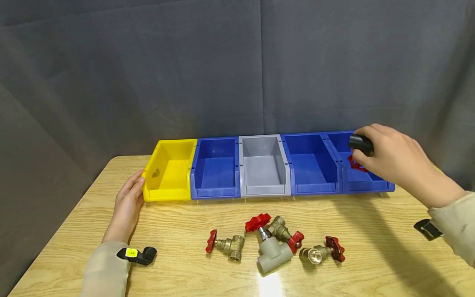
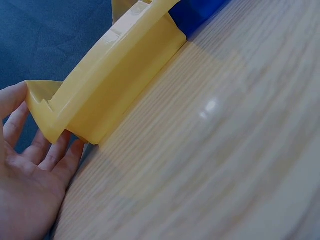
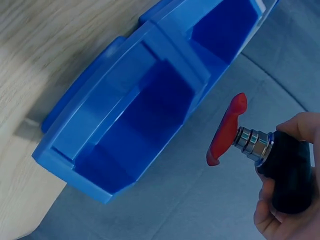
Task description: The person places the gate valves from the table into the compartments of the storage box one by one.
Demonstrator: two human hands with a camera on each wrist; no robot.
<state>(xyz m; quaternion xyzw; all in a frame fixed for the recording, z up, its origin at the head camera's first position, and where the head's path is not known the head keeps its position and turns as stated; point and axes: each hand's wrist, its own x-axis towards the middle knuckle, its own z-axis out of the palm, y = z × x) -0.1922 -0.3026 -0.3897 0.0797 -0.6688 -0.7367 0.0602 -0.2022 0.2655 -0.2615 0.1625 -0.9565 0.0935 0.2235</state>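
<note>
My right hand (image 1: 389,152) grips a black-bodied valve (image 3: 292,172) with a metal neck and red handwheel (image 3: 227,130). In the head view it is above the rightmost blue bin (image 1: 367,187), the handwheel overlapping the bin's inside. The hand covers part of the valve body. At the left end of the row, my left hand (image 1: 128,202) rests its fingers against the outer side of the yellow bin (image 1: 167,194). In the left wrist view those fingers (image 2: 55,152) lie extended around the bin's front corner.
Between the end bins stand a blue bin (image 1: 215,192), a grey bin (image 1: 265,189) and another blue bin (image 1: 315,188). In front lie brass valves (image 1: 231,247) with red handwheels and a grey plastic valve (image 1: 272,251). A dark curtain (image 1: 222,70) hangs behind the wooden table (image 1: 167,268).
</note>
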